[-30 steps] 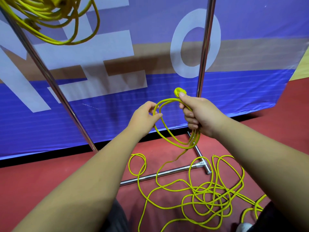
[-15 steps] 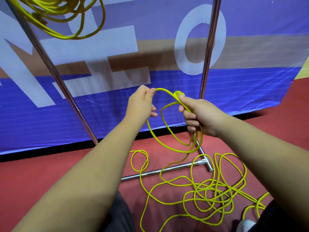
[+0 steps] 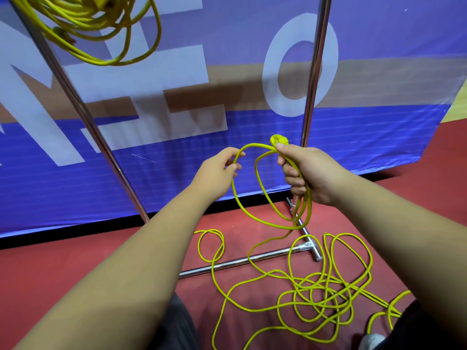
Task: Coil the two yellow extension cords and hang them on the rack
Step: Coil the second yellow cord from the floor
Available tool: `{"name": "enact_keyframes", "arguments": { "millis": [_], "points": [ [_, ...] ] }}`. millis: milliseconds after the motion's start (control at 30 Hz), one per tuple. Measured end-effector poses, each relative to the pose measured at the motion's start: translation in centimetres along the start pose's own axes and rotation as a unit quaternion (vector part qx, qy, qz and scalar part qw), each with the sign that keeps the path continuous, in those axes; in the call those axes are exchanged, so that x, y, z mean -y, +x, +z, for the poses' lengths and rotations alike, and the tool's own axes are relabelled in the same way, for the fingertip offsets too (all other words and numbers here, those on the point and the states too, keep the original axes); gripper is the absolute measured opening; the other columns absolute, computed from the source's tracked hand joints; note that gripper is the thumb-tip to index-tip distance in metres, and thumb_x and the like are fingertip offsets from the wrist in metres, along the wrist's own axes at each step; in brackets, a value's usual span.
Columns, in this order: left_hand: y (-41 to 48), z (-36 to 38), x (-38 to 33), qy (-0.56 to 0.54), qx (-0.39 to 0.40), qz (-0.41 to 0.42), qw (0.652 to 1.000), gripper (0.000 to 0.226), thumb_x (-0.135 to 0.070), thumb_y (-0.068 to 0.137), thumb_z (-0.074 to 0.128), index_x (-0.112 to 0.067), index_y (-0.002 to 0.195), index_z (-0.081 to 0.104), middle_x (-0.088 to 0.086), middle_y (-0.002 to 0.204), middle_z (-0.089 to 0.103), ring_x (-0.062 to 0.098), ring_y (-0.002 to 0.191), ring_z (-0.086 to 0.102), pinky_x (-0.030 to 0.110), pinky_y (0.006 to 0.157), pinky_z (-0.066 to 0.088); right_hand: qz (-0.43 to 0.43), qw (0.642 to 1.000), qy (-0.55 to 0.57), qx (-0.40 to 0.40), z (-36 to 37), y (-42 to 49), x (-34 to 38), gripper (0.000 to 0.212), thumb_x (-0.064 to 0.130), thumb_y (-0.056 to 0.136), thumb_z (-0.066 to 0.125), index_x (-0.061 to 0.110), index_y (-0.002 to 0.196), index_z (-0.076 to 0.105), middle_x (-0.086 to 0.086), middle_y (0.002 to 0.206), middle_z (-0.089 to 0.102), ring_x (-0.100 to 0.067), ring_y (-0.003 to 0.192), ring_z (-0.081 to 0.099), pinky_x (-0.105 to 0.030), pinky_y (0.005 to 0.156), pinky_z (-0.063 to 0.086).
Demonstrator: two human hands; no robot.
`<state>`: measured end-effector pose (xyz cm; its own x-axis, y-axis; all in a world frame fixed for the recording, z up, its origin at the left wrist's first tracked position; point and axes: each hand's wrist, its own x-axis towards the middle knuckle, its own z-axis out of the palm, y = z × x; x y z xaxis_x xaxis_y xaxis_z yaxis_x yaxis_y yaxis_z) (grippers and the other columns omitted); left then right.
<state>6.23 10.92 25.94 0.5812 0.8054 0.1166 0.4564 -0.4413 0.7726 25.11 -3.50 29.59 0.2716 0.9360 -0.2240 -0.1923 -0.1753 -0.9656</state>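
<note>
Loops of the cord are clamped in the curled fingers of the right hand, with the plug held just above the thumb. The outer loop is pinched by the left hand. The remainder is spread in a tangle on the floor, across the base of the rack. The second cord is hung, coiled, at the rack's upper left.

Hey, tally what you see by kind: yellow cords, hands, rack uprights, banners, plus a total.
Yellow extension cords: 2 (hanging coil, loose cord)
Hands: 2 (left hand, right hand)
Rack uprights: 2 (left upright, right upright)
Banner: 1
Total: 7
</note>
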Motion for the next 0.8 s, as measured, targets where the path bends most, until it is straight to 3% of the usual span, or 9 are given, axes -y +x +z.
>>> {"name": "enact_keyframes", "arguments": {
  "millis": [133,300,400,500,600,667,733,800],
  "points": [
    [-0.3,0.5,0.2,0.029,0.065,-0.011,0.997,0.046,-0.018,0.103,0.053,-0.055,0.130,0.057,-0.008,0.114,0.069,0.015,0.099,0.072,0.038,0.082,0.060,-0.013,0.999,-0.031,-0.008,0.4,0.0,-0.3,0.039,0.052,0.102,0.063,0.015,0.091,0.064,0.000,0.059,0.032,-0.014,0.044,0.026,-0.025,0.043,0.022],
    [-0.5,1.4,0.4,-0.033,0.105,-0.017,0.994,0.063,-0.014,0.100,0.057,-0.063,0.138,0.050,-0.004,0.120,0.067,0.021,0.095,0.076,0.053,0.090,0.061,-0.001,0.999,-0.042,-0.015,0.6,-0.3,-0.4,0.020,0.028,0.101,0.056,0.012,0.092,0.062,0.001,0.064,0.041,-0.013,0.043,0.023,-0.024,0.044,0.016],
    [-0.4,1.3,-0.3,-0.031,0.088,0.016,0.995,0.071,-0.013,0.098,0.062,-0.068,0.139,0.047,-0.014,0.125,0.068,0.022,0.090,0.069,0.046,0.094,0.058,0.001,0.999,-0.035,-0.018,0.5,-0.3,-0.4,0.022,0.025,0.098,0.050,0.010,0.097,0.066,0.001,0.063,0.039,-0.015,0.046,0.021,-0.028,0.048,0.014],
    [-0.3,1.3,-0.6,-0.056,0.084,0.024,0.995,0.073,-0.011,0.098,0.063,-0.066,0.143,0.045,-0.017,0.131,0.065,0.005,0.090,0.062,0.032,0.094,0.053,-0.017,0.998,-0.053,-0.019,0.4,-0.4,-0.4,0.027,0.035,0.103,0.058,0.011,0.098,0.069,0.002,0.061,0.031,-0.014,0.046,0.020,-0.026,0.046,0.015],
    [0.0,2.3,0.0,-0.130,0.087,-0.012,0.988,0.071,-0.018,0.095,0.065,-0.056,0.150,0.042,-0.011,0.138,0.062,0.005,0.109,0.065,0.031,0.102,0.052,-0.045,0.998,-0.050,-0.018,0.4,-0.4,-0.6,0.032,0.043,0.104,0.062,0.013,0.097,0.068,0.003,0.058,0.027,-0.013,0.045,0.018,-0.024,0.044,0.017],
    [0.5,3.0,0.7,-0.128,0.070,-0.087,0.985,0.076,-0.029,0.092,0.067,-0.037,0.160,0.033,-0.007,0.144,0.057,0.012,0.121,0.064,0.038,0.108,0.050,-0.053,0.998,-0.031,-0.034,0.4,-0.4,-0.6,0.030,0.041,0.105,0.062,0.013,0.097,0.067,0.003,0.058,0.026,-0.013,0.044,0.018,-0.022,0.043,0.017],
    [0.8,3.7,1.4,-0.057,0.099,-0.155,0.981,0.069,-0.024,0.094,0.066,-0.016,0.155,0.036,-0.002,0.131,0.060,0.019,0.109,0.064,0.040,0.102,0.053,-0.054,0.997,0.002,-0.057,0.4,-0.3,-0.4,0.029,0.040,0.106,0.062,0.014,0.095,0.067,0.003,0.059,0.026,-0.012,0.043,0.019,-0.021,0.041,0.018],
    [0.4,4.4,2.2,0.091,0.192,-0.166,0.963,0.059,-0.024,0.093,0.064,-0.012,0.147,0.043,0.005,0.120,0.063,0.025,0.097,0.063,0.042,0.089,0.054,-0.045,0.995,0.050,-0.067,0.4,-0.3,-0.1,0.029,0.042,0.105,0.062,0.016,0.092,0.065,0.004,0.060,0.026,-0.011,0.043,0.018,-0.021,0.040,0.016]
  ]
}}
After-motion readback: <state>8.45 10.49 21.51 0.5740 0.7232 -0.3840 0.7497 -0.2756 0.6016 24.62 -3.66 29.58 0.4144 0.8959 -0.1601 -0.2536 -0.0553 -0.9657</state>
